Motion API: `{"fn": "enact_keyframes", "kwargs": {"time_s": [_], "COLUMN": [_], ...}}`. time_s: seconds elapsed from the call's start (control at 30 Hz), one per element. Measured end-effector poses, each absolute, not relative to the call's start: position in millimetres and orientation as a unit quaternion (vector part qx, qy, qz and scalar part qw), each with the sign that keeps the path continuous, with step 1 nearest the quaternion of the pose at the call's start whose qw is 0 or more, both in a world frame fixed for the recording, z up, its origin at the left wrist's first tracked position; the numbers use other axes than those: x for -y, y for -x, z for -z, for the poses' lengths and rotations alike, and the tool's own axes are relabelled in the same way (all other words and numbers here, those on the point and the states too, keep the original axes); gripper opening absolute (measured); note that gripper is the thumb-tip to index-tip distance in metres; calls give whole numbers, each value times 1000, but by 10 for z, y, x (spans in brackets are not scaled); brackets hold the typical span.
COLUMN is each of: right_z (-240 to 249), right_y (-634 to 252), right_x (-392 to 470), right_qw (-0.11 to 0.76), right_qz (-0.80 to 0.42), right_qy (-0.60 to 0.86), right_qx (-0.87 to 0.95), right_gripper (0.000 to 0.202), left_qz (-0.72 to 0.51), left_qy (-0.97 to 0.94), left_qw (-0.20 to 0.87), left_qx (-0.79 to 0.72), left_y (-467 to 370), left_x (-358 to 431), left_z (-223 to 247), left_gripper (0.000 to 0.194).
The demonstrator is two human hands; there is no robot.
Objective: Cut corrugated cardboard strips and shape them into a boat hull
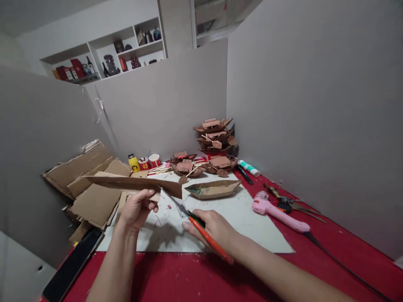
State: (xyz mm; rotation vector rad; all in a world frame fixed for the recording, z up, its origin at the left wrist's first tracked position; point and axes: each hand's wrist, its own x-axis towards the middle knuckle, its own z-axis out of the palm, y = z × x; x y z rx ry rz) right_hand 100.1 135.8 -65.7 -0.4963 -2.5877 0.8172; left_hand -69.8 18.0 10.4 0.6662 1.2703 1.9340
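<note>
My left hand pinches a long folded strip of brown cardboard from below, holding it above the white sheet. Scissors with orange handles are gripped in my right hand. Their blades point up and left and meet the lower edge of the strip near its right part. Just right of the strip, a cardboard boat hull with green marks inside lies on the sheet.
Cardboard pieces pile up at the left, above a black phone-like slab. Finished model boats are stacked at the back. A pink glue gun with a cable lies on the red table. Grey partitions surround it.
</note>
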Motion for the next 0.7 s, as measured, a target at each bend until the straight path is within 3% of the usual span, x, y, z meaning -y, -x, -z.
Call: {"fn": "enact_keyframes", "kwargs": {"time_s": [0.27,0.7], "right_z": [681,634], "right_y": [-1001,-1025], "right_x": [-1361,-1329], "right_qw": [208,182], "right_qz": [-181,-280], "right_qy": [232,212], "right_qx": [933,919], "right_gripper": [48,50], "left_qz": [-742,-708], "left_qy": [-249,-263], "left_qw": [370,396], "left_qx": [-501,-522], "left_y": [710,828], "left_x": [-183,-140], "left_z": [-120,-139], "left_gripper": [11,4]}}
